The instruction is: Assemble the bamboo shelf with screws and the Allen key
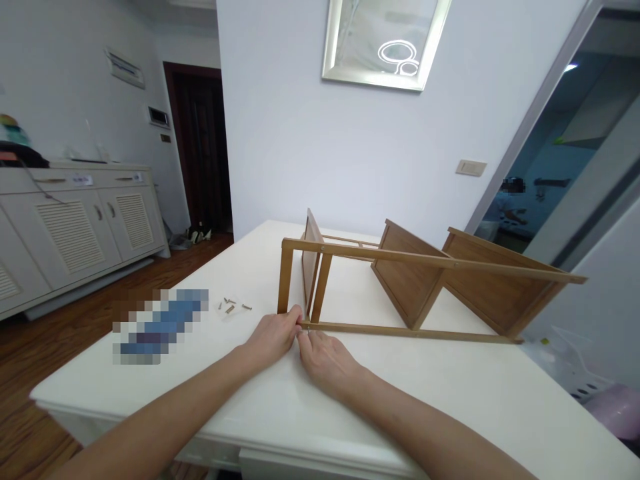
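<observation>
A wooden shelf rack (365, 328) lies on its side on the white table, its slatted frame and three brown panels standing on edge. My left hand (275, 337) is closed around the near lower rail at the rack's left end. Right beside it, my right hand (327, 360) has its fingers pinched at a small metal screw (309, 329) at the rail's joint. Its tip is partly hidden by the fingers. Several loose screws (230, 309) are scattered on the table left of my left hand.
The white table (225, 393) carries a blurred-out blue item (165, 327) at its left. A white cabinet (80, 220) stands across the wooden floor at left. Behind the table is a wall with a framed mirror (380, 40). A white basket (575, 360) sits beyond the right edge.
</observation>
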The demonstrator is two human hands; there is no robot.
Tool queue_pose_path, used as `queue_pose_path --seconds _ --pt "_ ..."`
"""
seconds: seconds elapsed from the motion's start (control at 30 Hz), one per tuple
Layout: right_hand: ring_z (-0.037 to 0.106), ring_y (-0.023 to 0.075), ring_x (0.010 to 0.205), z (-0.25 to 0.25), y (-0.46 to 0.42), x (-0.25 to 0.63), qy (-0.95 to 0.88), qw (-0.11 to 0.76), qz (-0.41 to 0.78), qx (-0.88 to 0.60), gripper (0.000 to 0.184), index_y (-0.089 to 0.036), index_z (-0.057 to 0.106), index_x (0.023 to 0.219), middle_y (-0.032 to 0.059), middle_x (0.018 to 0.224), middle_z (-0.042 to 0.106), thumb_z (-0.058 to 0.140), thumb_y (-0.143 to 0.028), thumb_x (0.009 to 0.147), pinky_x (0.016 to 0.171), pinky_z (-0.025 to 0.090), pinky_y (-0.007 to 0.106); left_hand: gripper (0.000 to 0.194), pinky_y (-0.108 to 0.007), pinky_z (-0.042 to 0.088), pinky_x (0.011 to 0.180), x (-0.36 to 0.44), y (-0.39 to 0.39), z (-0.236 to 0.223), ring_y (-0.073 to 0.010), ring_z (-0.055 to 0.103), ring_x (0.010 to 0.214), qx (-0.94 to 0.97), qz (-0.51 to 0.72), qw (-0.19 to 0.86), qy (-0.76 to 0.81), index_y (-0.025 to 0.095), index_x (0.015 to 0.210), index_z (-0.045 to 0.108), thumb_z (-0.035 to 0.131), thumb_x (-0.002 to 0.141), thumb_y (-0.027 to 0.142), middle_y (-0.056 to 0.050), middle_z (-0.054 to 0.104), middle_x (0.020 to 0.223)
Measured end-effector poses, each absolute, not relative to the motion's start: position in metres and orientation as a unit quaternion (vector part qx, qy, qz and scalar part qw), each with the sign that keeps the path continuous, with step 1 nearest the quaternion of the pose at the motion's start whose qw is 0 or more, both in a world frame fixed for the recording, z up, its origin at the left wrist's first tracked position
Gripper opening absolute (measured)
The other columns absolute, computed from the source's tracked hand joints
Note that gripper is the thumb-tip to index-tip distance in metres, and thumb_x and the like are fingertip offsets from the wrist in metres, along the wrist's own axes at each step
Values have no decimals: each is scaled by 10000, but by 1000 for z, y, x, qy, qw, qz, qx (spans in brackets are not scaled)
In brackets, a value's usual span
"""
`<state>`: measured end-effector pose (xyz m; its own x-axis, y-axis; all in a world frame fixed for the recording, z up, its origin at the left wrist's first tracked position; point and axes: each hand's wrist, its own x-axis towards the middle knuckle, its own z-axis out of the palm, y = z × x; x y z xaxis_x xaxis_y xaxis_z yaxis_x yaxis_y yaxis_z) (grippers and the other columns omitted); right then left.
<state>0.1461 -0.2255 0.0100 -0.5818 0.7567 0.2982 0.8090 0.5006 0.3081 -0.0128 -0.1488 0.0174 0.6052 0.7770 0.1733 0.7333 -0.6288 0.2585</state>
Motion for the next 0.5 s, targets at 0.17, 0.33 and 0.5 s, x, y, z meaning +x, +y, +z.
queue_pose_path --seconds 0.17,0.33,0.5 --pt "559 179 716 13 -225 147 -878 89 -138 -450 135 -159 493 845 59 795 587 408 -79 913 642 454 295 112 -293 422 656 -13 -149 21 -226 675 760 891 126 57 431 229 988 461 370 922 234 -32 695 829" --pt "567 164 754 12 -223 153 -865 171 -22 -471 145 -152 552 824 63 842 597 452 -57 870 682 460 265 130 -294 424 644 -13 -151 24 -226 671 780 899 127 44 416 224 943 500 371 926 226 -38 698 858" --pt "578 149 800 15 -217 156 -863 203 55 -460 140 -161 556 810 56 893 601 475 -48 826 701 465 241 139 -298 425 626 -12 -150 22 -228 664 753 896 130 39 422 223 929 523 386 910 210 -33 692 814"
